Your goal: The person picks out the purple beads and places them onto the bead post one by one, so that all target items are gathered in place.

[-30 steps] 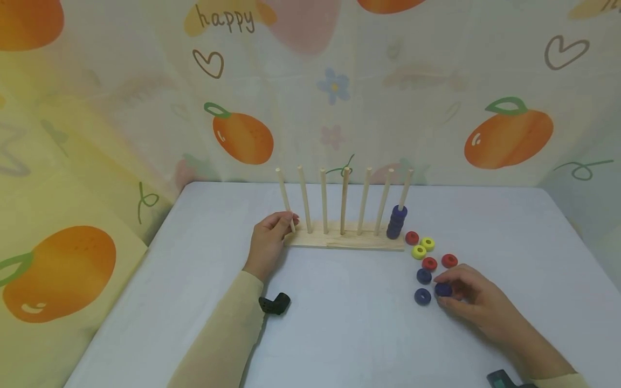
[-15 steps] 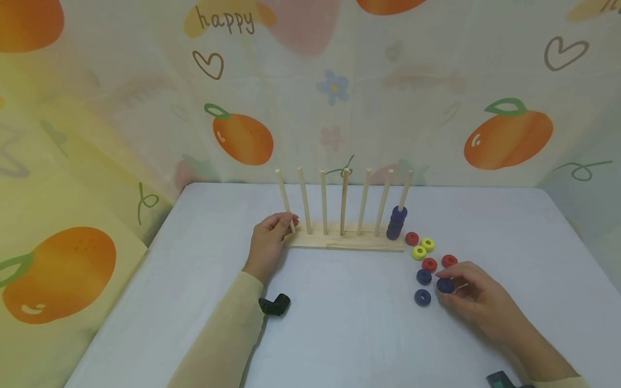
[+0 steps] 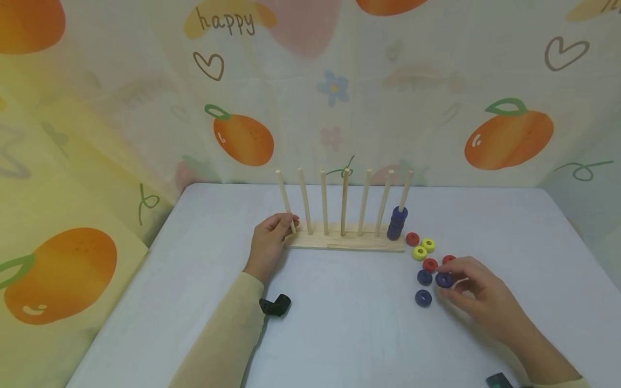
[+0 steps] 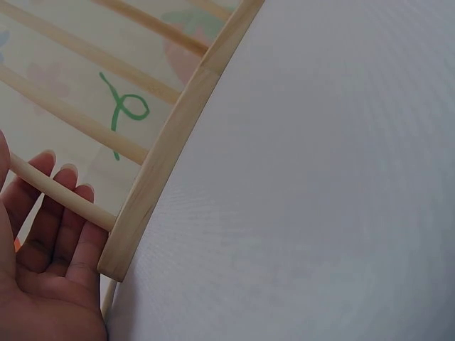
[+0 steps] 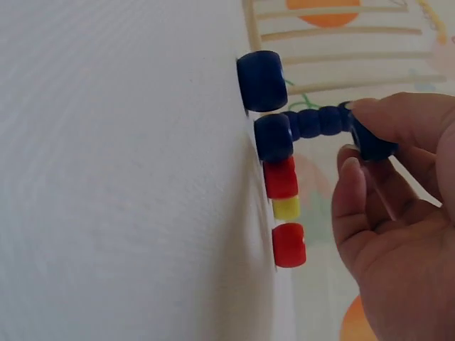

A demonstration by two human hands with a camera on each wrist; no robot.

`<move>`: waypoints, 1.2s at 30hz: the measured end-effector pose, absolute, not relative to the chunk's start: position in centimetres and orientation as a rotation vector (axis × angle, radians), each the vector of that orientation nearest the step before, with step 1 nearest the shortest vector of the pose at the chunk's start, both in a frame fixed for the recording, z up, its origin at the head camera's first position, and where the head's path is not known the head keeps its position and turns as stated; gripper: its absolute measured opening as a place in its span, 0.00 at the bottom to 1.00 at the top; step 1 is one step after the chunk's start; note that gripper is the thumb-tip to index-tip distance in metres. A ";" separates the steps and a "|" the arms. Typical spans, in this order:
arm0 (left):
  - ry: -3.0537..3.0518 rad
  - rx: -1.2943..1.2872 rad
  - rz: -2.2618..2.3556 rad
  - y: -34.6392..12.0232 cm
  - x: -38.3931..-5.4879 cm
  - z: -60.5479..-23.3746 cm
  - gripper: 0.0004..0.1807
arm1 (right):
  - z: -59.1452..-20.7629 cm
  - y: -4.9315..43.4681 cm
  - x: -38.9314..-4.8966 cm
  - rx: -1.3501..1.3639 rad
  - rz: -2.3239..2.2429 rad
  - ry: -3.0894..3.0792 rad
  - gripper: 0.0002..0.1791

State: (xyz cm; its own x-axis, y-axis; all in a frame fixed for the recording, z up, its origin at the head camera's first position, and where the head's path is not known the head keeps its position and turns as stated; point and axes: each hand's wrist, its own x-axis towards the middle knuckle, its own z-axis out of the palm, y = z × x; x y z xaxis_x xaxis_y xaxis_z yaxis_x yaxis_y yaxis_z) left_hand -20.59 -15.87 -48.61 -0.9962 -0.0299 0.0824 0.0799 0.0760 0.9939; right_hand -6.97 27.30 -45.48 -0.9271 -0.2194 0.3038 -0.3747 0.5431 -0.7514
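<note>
Toward the back of the table stands a wooden peg rack (image 3: pixel 366 243) with a row of upright pegs. Dark blue beads (image 3: pixel 397 223) are stacked on its rightmost peg. My left hand (image 3: pixel 269 240) holds the leftmost peg (image 4: pixel 67 195) low down, fingers behind it in the left wrist view. Between thumb and fingers, my right hand (image 3: pixel 485 296) pinches a dark blue bead (image 3: pixel 443 280), raised off the table in the right wrist view. Beside it lie two more blue beads, one nearer (image 3: pixel 423 298) and one farther (image 3: pixel 424 277).
Red beads (image 3: pixel 412 239) and yellow beads (image 3: pixel 420 253) lie loose right of the rack; one red bead (image 3: pixel 448 259) is partly behind my right fingers. White cloth covers the table (image 3: pixel 349 323). A printed curtain (image 3: pixel 388 81) hangs behind it.
My right hand has lifted the pinched blue bead slightly and moved it a little away from me; the bead has tilted so its hole shows. My left hand stays on the peg.
</note>
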 end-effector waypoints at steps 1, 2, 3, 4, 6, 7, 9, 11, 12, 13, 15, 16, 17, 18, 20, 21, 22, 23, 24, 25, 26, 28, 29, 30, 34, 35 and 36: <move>-2.245 -0.053 -2.078 -15.9 -20.6 -48.6 0.22 | -45.3 27.2 -7.0 0.504 1.318 -2.605 0.26; -2.244 -0.054 -2.078 -15.9 -20.6 -48.6 0.22 | -45.2 27.1 -7.0 0.502 1.310 -2.607 0.26; -2.245 -0.057 -2.075 -15.8 -20.6 -48.6 0.22 | -45.0 27.0 -7.1 0.502 1.301 -2.605 0.26; -2.248 -0.056 -2.070 -15.8 -20.5 -48.5 0.22 | -44.9 26.9 -7.1 0.505 1.295 -2.602 0.26; -2.249 -0.058 -2.066 -15.8 -20.5 -48.5 0.22 | -44.5 26.7 -7.2 0.517 1.277 -2.598 0.25; -2.252 -0.057 -2.063 -15.8 -20.5 -48.5 0.22 | -44.3 26.5 -7.3 0.524 1.265 -2.599 0.25; -2.251 -0.058 -2.064 -15.8 -20.5 -48.5 0.22 | -43.9 26.3 -7.5 0.537 1.244 -2.600 0.25; -2.248 -0.057 -2.069 -15.8 -20.5 -48.6 0.22 | -43.3 26.0 -7.8 0.546 1.217 -2.602 0.25; -2.247 -0.058 -2.068 -15.8 -20.5 -48.6 0.22 | -43.1 25.9 -7.9 0.547 1.205 -2.602 0.25; -2.246 -0.059 -2.070 -15.8 -20.5 -48.6 0.22 | -42.8 25.8 -8.0 0.555 1.197 -2.597 0.25; -2.248 -0.059 -2.066 -15.8 -20.6 -48.7 0.22 | -42.2 25.6 -8.3 0.577 1.182 -2.574 0.25; -2.252 -0.057 -2.060 -15.8 -20.5 -48.7 0.22 | -42.0 25.5 -8.5 0.591 1.171 -2.560 0.26; -2.254 -0.057 -2.055 -15.8 -20.5 -48.7 0.21 | -41.8 25.4 -8.6 0.603 1.161 -2.547 0.26; -2.255 -0.057 -2.054 -15.8 -20.5 -48.7 0.21 | -41.5 25.3 -8.7 0.615 1.154 -2.537 0.26; -2.256 -0.054 -2.053 -15.8 -20.5 -48.6 0.21 | -41.0 25.0 -8.9 0.628 1.138 -2.525 0.27; -2.255 -0.054 -2.054 -15.8 -20.5 -48.6 0.21 | -40.8 24.9 -9.0 0.626 1.133 -2.526 0.27; -2.254 -0.055 -2.056 -15.7 -20.5 -48.6 0.21 | -40.6 24.8 -9.1 0.621 1.130 -2.527 0.27; -2.252 -0.057 -2.061 -15.7 -20.5 -48.6 0.21 | -40.4 24.7 -9.2 0.614 1.125 -2.530 0.26; -2.250 -0.058 -2.063 -15.7 -20.5 -48.5 0.21 | -40.2 24.5 -9.2 0.606 1.118 -2.534 0.26; -2.248 -0.060 -2.065 -15.7 -20.4 -48.5 0.21 | -40.0 24.4 -9.3 0.599 1.110 -2.538 0.26; -2.248 -0.061 -2.066 -15.7 -20.4 -48.5 0.21 | -39.8 24.3 -9.4 0.596 1.107 -2.538 0.26; -2.249 -0.065 -2.064 -15.8 -20.4 -48.5 0.20 | -39.4 24.2 -9.7 0.599 1.096 -2.531 0.26; -2.250 -0.066 -2.063 -15.8 -20.4 -48.5 0.20 | -39.1 24.1 -9.8 0.602 1.091 -2.527 0.26; -2.251 -0.067 -2.060 -15.8 -20.4 -48.5 0.20 | -38.9 24.1 -9.9 0.606 1.081 -2.522 0.27; -2.257 -0.063 -2.054 -15.8 -20.4 -48.5 0.20 | -38.0 24.2 -10.4 0.607 1.061 -2.490 0.28; -2.256 -0.063 -2.055 -15.8 -20.4 -48.4 0.20 | -37.8 24.3 -10.5 0.598 1.051 -2.486 0.28; -2.256 -0.063 -2.055 -15.8 -20.4 -48.4 0.20 | -37.6 24.3 -10.6 0.589 1.044 -2.482 0.28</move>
